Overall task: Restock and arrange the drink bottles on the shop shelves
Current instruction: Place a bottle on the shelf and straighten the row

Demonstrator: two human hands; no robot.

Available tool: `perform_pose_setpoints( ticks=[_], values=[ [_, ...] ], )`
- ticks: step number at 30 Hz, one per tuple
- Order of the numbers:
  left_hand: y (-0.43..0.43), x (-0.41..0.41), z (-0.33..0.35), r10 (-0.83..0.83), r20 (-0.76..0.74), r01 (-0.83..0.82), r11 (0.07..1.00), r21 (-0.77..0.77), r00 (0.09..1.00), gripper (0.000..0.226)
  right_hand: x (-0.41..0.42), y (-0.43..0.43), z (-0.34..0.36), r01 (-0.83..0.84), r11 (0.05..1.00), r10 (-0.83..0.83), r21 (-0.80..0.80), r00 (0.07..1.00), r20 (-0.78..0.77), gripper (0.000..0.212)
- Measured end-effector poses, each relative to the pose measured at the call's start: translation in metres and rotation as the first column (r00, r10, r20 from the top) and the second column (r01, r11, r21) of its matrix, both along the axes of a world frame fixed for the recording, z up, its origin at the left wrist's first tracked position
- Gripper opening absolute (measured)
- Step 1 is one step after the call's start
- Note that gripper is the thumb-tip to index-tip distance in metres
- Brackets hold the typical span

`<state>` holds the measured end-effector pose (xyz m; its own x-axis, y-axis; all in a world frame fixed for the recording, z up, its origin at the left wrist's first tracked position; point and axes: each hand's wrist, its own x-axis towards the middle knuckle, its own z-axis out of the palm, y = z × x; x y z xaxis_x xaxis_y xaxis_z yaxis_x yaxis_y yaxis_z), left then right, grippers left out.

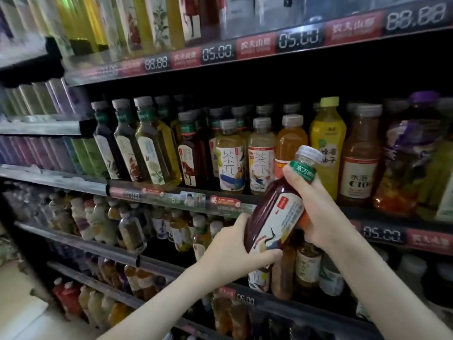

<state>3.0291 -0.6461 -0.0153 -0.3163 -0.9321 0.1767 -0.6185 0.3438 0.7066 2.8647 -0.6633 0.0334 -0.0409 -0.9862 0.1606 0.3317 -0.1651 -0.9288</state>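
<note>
Head camera is looking forward and down at shop shelves full of drinks. The person's left grip [235, 249] is curling round the bottom end of a dark red bottle [274, 212], and its thumb is lying along the low edge of the label. The right grip [318, 209] is wrapping round the top part of the same bottle, and its thumb is pressing on the green band [302, 169] at the neck. Both grips are holding this one bottle tight.

The bottle is leaning, with its grey cap [310, 153] pointing up and to the right. It is being held in the air in front of the front edge of the middle shelf [152, 193], toward the right end.

Behind it, on the middle shelf, two pale tea bottles [230, 158] are standing side by side. An orange bottle [290, 141] is standing just beside them, and a yellow bottle [327, 143] with a yellow cap is standing next to that. A brown bottle [359, 155] with a white label is standing nearer the right end. Near the left end, three tall bottles [152, 146] are standing in a row.

A price tag [217, 53] on the front edge of the top shelf is showing 05.00. More bottles are sitting on the lower shelves [115, 252], but they are looking too blurry to tell apart.
</note>
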Motion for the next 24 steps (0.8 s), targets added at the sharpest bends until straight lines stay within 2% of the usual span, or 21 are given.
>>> perform_pose_setpoints(
  ticks=[2,4,6,7,9,12,14,16,19,24],
  values=[
    [-0.009,0.005,0.004,-0.015,0.069,0.017,0.999,-0.030,0.998,0.069,0.010,-0.006,-0.002,0.127,0.992,-0.126,-0.005,0.988,0.094,0.028],
    [-0.019,0.014,0.013,-0.053,0.082,0.054,0.998,-0.013,0.995,0.059,0.021,-0.012,-0.001,0.188,0.982,-0.183,-0.033,0.975,0.128,0.026],
    [-0.030,0.030,0.020,-0.063,-0.014,0.062,0.997,-0.039,0.998,0.044,0.033,-0.015,0.004,0.215,0.974,-0.203,-0.076,0.970,0.134,0.025],
    [-0.036,0.041,0.021,-0.052,-0.093,0.045,0.996,-0.078,0.994,0.044,0.039,-0.016,0.008,0.230,0.968,-0.216,-0.095,0.966,0.141,0.024],
    [-0.055,0.068,0.022,0.007,-0.190,-0.046,0.978,-0.203,0.982,0.044,0.053,-0.020,0.013,0.280,0.953,-0.265,-0.113,0.955,0.135,0.019],
    [-0.091,0.115,0.021,0.154,-0.130,-0.198,0.852,-0.485,0.980,0.026,0.080,-0.029,0.020,0.364,0.921,-0.355,-0.140,0.931,0.085,0.011],
    [-0.116,0.139,0.021,0.236,-0.042,-0.205,0.725,-0.658,0.971,0.037,0.098,-0.036,0.023,0.415,0.891,-0.407,-0.184,0.910,0.079,0.021],
    [-0.137,0.151,0.021,0.286,0.026,-0.172,0.645,-0.744,0.958,0.051,0.113,-0.043,0.023,0.452,0.863,-0.451,-0.227,0.891,0.059,0.021],
    [-0.160,0.151,0.022,0.355,0.117,-0.126,0.592,-0.796,0.928,0.068,0.128,-0.051,0.018,0.518,0.821,-0.516,-0.239,0.853,0.074,0.016],
    [-0.187,0.132,0.028,0.445,0.184,-0.141,0.603,-0.785,0.876,0.080,0.139,-0.054,0.017,0.607,0.758,-0.601,-0.239,0.792,0.103,0.009]
  ],
)
